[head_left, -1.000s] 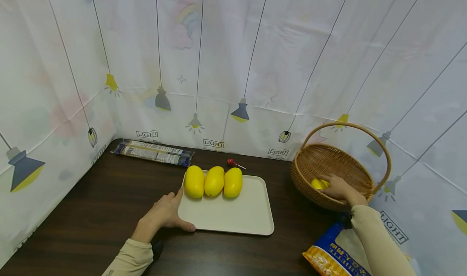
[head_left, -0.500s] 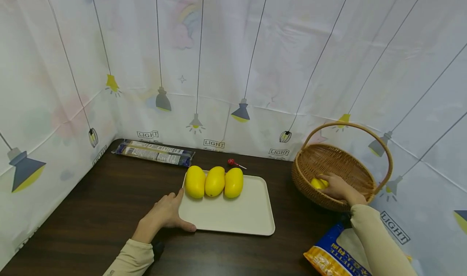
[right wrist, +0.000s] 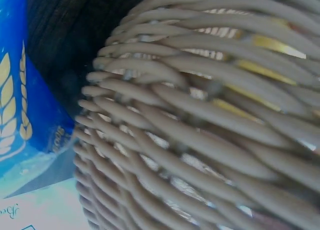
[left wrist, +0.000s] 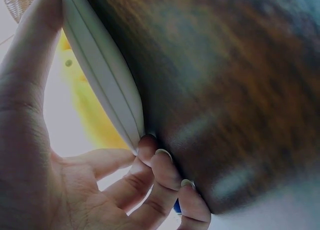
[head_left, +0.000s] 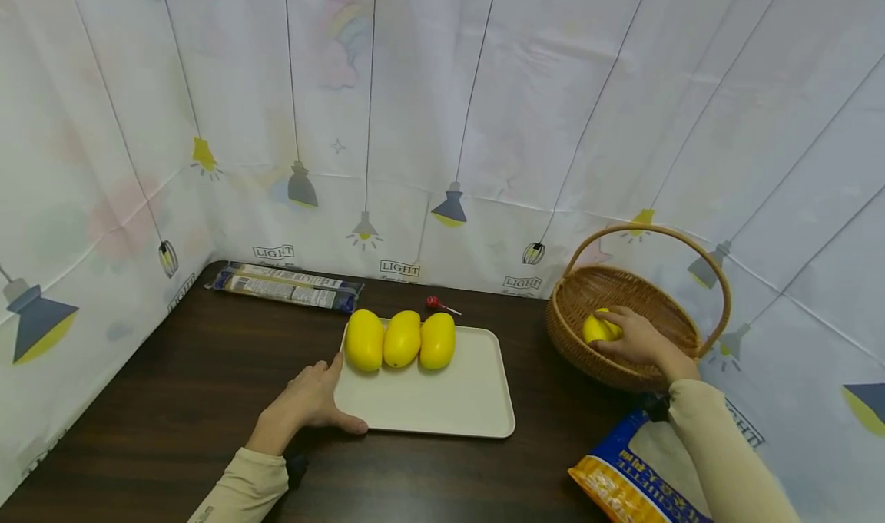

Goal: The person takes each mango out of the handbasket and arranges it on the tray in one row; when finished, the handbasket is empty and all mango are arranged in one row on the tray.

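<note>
Three yellow mangoes (head_left: pixel 401 339) lie side by side at the far left of a cream tray (head_left: pixel 442 404). My left hand (head_left: pixel 304 400) holds the tray's near left corner, thumb along the front edge and fingers at the left side. In the left wrist view its fingertips (left wrist: pixel 167 167) meet the tray rim (left wrist: pixel 102 65). Inside the wicker basket (head_left: pixel 639 296) at the right, my right hand (head_left: pixel 639 339) grips another yellow mango (head_left: pixel 594 329), partly hidden by the fingers. The right wrist view shows mostly the basket's weave (right wrist: pixel 200 115), with yellow glimpsed through the gaps.
A blue and yellow pasta bag (head_left: pixel 636 469) lies under my right forearm, in front of the basket. Behind the tray are a red lollipop (head_left: pixel 433 302) and a long clear packet (head_left: pixel 283 286). The basket's handle (head_left: pixel 719 292) arches up. A printed curtain (head_left: pixel 429 124) borders the table.
My right hand has risen slightly inside the basket, and more of the mango it grips now shows. The view has shifted slightly. My left hand stays at the tray corner.
</note>
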Motion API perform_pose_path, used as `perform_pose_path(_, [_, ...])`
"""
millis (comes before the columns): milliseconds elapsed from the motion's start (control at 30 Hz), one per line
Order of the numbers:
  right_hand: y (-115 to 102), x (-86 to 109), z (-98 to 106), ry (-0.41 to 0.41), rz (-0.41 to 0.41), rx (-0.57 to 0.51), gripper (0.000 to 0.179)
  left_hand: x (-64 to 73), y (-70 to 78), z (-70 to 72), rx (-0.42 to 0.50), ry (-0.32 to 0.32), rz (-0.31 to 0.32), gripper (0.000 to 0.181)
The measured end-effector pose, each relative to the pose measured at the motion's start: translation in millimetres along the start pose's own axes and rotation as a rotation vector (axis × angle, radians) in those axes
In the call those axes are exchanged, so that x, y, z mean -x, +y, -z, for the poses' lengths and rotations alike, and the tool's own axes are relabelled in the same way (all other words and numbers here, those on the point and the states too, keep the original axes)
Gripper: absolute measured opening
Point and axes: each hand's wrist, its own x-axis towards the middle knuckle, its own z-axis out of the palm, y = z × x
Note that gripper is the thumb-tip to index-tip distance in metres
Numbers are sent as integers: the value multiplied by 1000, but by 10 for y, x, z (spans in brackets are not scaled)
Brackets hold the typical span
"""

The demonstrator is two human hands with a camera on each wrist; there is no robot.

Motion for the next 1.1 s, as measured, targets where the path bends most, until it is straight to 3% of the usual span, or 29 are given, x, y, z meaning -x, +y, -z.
perform_pose_path(333, [-237, 16, 262, 30, 6, -24, 73, -14, -14, 12, 1, 2, 1, 137])
perform_pose_path(667, [-556, 53, 458, 93, 64, -29, 69, -13, -18, -15, -3, 10, -10, 137])
perform_pose_path(867, [-781, 30, 474, 115, 133, -80, 68, -17, -11, -13, -8, 10, -9, 138])
perform_pose_path(1100, [-990, -32, 398, 135, 152, -118, 68, -24, -7, -5, -4, 10, -16, 138])
